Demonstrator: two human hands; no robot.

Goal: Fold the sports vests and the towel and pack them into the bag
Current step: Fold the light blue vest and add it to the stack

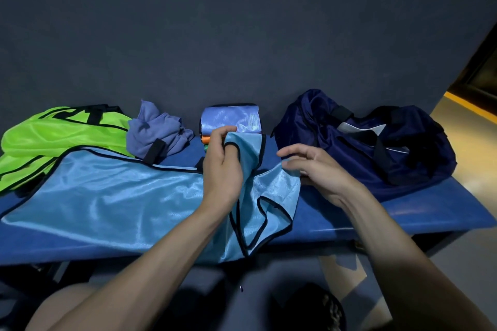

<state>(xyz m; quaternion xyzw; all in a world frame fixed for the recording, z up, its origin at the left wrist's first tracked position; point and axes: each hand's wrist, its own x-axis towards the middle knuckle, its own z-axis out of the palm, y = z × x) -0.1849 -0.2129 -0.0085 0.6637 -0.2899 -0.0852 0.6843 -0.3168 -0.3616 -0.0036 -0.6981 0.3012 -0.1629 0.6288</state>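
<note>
A person's left hand (223,166) is gripping a strap of the blue vest (107,196) lying across the bench (349,212). The right hand (317,169) is hovering just right of the vest, fingers loosely spread, holding nothing. The bag (376,142) is sitting right of the vest, the towel (156,129) behind it.

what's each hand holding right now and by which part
The left hand grips the light blue vest by its black-trimmed shoulder strap. The right hand holds nothing; its open fingers just rest on the vest's edge.
</note>
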